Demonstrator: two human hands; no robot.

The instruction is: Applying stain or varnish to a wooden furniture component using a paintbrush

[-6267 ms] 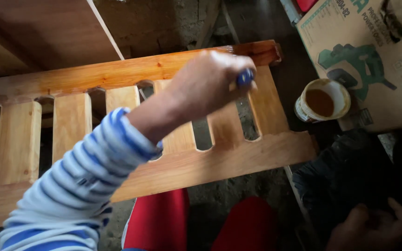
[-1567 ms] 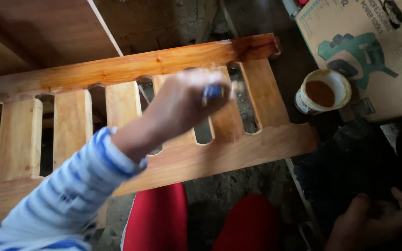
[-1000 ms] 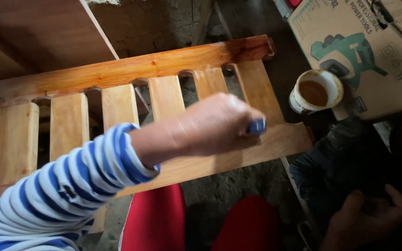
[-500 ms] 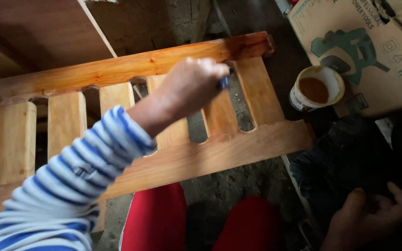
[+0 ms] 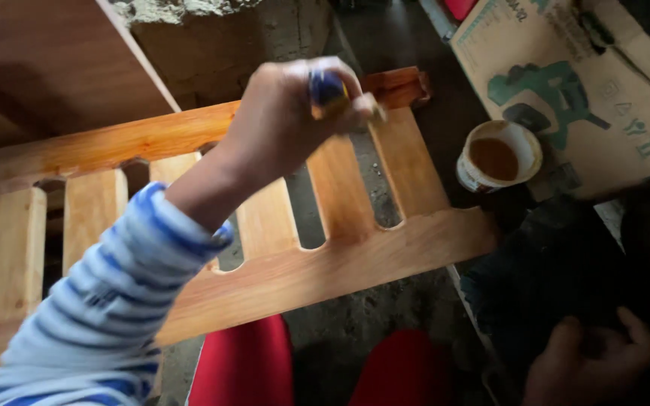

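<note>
Fingers of your left hand (image 5: pixel 287 120) curl tight around a small brush with a blue handle (image 5: pixel 326 88), its blurred tip lying at the upper rail of the slatted wooden frame (image 5: pixel 340 271), just right of your knuckles. Your striped blue-and-white sleeve (image 5: pixel 107 301) runs down and to the left of that hand, across the slats. Below the hand, the varnished slats and lower rail shine orange-brown. Right of the hand, well apart from it, an open tin of brown varnish (image 5: pixel 496 156) stands on the floor beside a flattened cardboard box (image 5: pixel 588 90). Far down to the right, your right hand (image 5: pixel 592 361) rests half curled, loosely open, against dark cloth, holding nothing you can make out.
</note>
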